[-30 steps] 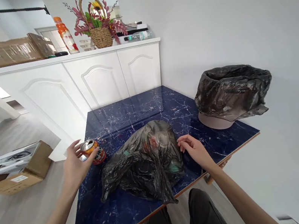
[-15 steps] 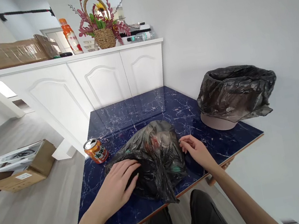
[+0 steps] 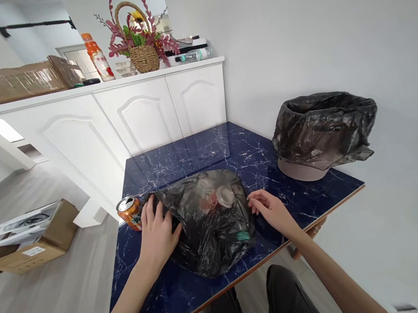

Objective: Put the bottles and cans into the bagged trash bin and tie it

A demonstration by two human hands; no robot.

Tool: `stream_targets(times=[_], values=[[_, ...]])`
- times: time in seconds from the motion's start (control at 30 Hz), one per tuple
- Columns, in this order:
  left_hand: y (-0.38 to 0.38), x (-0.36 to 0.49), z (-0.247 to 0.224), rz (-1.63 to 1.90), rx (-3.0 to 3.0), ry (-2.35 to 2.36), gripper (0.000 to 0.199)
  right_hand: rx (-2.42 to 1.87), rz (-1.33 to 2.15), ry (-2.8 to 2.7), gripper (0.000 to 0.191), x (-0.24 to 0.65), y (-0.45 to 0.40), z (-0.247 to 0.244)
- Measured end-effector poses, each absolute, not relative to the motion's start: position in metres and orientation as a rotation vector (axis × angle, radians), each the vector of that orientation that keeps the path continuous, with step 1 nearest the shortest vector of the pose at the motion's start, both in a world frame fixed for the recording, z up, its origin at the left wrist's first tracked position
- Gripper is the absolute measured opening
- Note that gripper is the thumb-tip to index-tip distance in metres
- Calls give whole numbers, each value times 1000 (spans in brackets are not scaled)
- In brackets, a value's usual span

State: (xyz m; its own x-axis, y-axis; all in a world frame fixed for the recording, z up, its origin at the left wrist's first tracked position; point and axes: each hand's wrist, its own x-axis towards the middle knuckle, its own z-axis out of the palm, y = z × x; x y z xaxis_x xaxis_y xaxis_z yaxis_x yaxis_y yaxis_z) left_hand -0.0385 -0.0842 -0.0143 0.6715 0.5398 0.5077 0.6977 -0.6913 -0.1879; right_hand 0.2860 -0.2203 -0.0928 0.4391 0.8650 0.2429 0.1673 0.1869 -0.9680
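Note:
A filled black plastic bag (image 3: 208, 226) lies on the blue marbled table (image 3: 208, 151); a can end, something red and a green item show through its film. My left hand (image 3: 158, 232) rests on the bag's left part with its fingers spread. At the bag's right side, my right hand (image 3: 272, 211) touches the film with thumb and fingertips pressed together. What it pinches is too small to make out. An orange drink can (image 3: 130, 212) stands upright just left of my left hand, partly hidden by it.
A bin lined with a black bag (image 3: 322, 129) stands at the table's right, by the wall. Behind is a white cabinet (image 3: 145, 111) bearing a flower basket (image 3: 144, 58), bottles and a cardboard box. Another open box (image 3: 46, 239) sits on the floor at left.
My left hand has moved left and up towards the can. The bag's twisted end no longer hangs over the front edge, and the film is spread further left. My right hand has barely moved.

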Motion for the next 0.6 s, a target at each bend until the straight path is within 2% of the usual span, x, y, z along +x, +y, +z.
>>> stream_targets(times=[0.13, 0.23, 0.5, 0.6], values=[[-78, -36, -16, -570, -2492, -959, 15, -1319, 642, -1042, 44, 286, -220, -92], [-80, -40, -6, -651, -2505, -927, 19, -1325, 646, -1050, 43, 286, -221, -91], [-118, -58, 60, -1037, -2463, -817, 22, -1336, 650, -1049, 45, 287, -222, -92], [-141, -67, 85, -1260, -2451, -963, 25, -1335, 650, -1047, 44, 287, -222, -93]])
